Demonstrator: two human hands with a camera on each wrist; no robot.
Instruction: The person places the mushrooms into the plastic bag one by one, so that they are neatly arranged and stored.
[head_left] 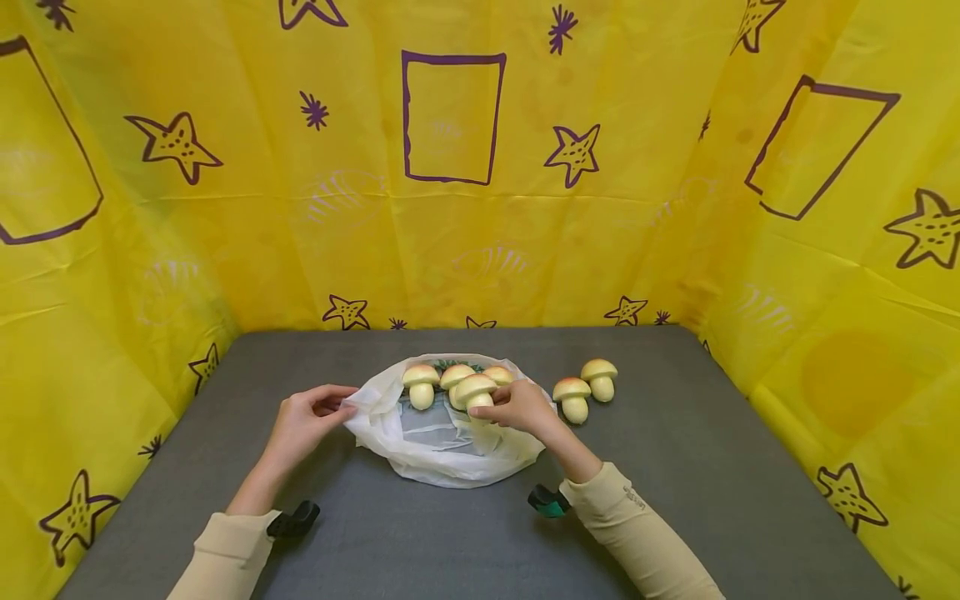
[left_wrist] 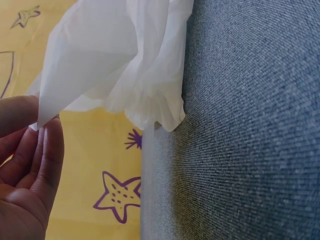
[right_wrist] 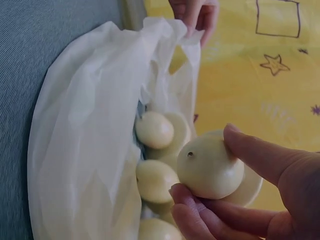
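Observation:
A white plastic bag (head_left: 450, 471) lies on the table with its mouth spread wide. Its left edge is pinched between the thumb and fingers of my left hand (head_left: 306, 421), and the left wrist view shows the thin bag film (left_wrist: 95, 55) in that pinch. My right hand (head_left: 525, 408) holds a toy mushroom (head_left: 476, 387) over the bag's opening, by its pale stem (right_wrist: 210, 167) in the right wrist view. Several more mushrooms (head_left: 422, 383) sit inside the bag, with some green leafy bits (head_left: 453, 364) behind them.
Two more mushrooms lie on the table right of the bag, one nearer (head_left: 572, 398) and one farther (head_left: 600, 379). The grey table (head_left: 420, 542) is enclosed by yellow patterned cloth (head_left: 450, 250) at the back and sides. A dark strap piece (head_left: 295, 519) juts from the left wrist.

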